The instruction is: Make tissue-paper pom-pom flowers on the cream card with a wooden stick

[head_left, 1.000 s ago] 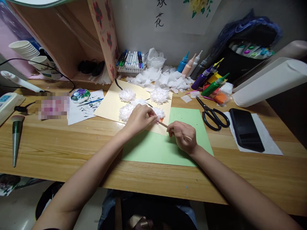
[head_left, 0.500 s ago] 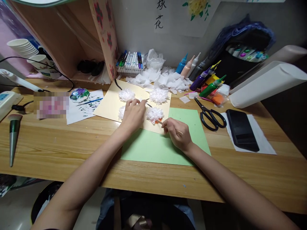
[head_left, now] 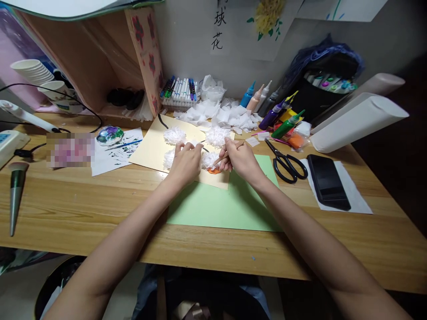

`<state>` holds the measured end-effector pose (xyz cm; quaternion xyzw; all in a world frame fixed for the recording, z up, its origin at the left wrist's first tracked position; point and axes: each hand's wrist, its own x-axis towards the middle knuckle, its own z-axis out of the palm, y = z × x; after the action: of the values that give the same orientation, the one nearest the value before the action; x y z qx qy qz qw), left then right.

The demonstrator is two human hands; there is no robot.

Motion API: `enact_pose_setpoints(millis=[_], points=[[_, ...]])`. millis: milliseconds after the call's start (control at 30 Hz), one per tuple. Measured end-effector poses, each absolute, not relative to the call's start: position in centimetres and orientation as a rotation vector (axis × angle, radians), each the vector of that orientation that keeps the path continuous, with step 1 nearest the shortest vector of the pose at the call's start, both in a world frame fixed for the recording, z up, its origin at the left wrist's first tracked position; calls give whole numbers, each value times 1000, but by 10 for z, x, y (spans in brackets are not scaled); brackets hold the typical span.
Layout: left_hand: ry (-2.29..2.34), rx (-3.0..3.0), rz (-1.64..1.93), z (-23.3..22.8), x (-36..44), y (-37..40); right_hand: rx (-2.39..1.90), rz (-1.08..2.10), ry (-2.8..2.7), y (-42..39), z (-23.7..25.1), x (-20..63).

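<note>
A: What is your left hand (head_left: 185,161) doing?
B: It presses flat, fingers spread, on the white paper flowers (head_left: 209,159) lying on the cream sheet (head_left: 150,146) on the table (head_left: 83,200)

A: And your right hand (head_left: 238,159)?
B: Its grip is closed on a thin wooden stick (head_left: 224,155), tip at the flower's orange base. You seem mid-way through fluffing; next, tease petals gently
</note>
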<state>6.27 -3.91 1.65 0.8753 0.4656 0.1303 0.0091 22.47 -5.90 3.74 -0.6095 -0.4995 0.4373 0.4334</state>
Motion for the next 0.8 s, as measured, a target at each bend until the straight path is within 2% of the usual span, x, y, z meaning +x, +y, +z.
enact_pose_setpoints(millis=[133,333,533,800], points=[[1445,2749,440,15,63,-39,-1407,1061,-1392,-79,33,232],[1456,2774,420,15,63,-39,-1228,623,-1911,-113,20,248],[1443,2753,429,14,63,-39,-1066,382,-1960,-117,15,255],[1434,2754,467,12,63,-39,-989,296,-2052,-118,16,253]])
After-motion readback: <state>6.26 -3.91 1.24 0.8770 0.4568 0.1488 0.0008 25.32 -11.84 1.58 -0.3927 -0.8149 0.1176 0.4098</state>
